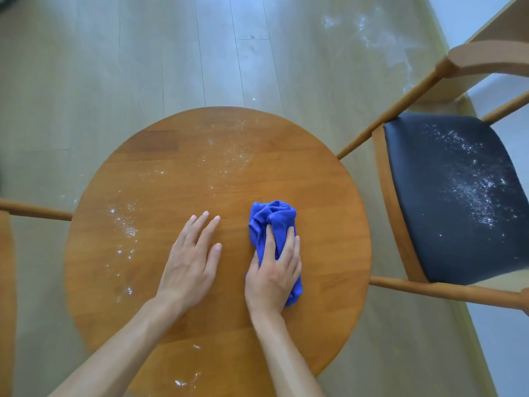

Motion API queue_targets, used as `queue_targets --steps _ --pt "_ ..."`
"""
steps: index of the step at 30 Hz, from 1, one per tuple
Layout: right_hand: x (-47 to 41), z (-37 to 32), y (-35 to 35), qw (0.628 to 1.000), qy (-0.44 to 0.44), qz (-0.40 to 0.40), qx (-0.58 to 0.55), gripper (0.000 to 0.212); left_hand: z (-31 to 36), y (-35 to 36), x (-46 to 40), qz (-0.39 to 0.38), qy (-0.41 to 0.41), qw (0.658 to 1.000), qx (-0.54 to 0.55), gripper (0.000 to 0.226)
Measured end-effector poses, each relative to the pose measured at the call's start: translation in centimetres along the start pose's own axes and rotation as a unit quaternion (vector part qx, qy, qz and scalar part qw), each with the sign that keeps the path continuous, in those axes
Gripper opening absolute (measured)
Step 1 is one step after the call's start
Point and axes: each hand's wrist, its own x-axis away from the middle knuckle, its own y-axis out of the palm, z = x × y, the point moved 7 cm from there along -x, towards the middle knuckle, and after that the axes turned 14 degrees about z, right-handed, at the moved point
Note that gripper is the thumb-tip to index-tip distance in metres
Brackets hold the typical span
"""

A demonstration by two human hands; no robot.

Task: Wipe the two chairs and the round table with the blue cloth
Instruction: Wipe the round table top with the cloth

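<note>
Right hand pressed on bunched blue cloth, fingers curled over it, right of centre on round table; left hand flat, holding nothing; white powder on tabletop and dark chair seat

i saw soft, even daylight, pale glare on the floor, faint shadows, sharp focus, and wide-angle bending at the edges.

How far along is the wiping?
Early. Done: nothing fully clean. In hand: right hand presses the blue cloth on the round table; left hand lies flat beside it. Left: white powder on the table, the dusty black chair seat.
</note>
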Motion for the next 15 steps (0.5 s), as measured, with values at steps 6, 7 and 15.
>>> queue_targets --steps 6,7,15 --pt "-2.9 1.6 -1.5 0.966 0.007 -0.145 -0.215 0.044 4.9 1.8 -0.3 0.042 0.01 0.999 -0.003 0.058" --pt "-4.3 3.4 -2.6 0.965 0.012 -0.127 -0.229 0.042 5.9 2.1 -0.2 0.051 0.029 0.998 -0.024 0.06" --pt "-9.7 8.9 -1.4 0.99 -0.14 -0.003 0.035 0.038 12.1 9.2 1.5 0.029 0.143 0.974 -0.174 0.069"
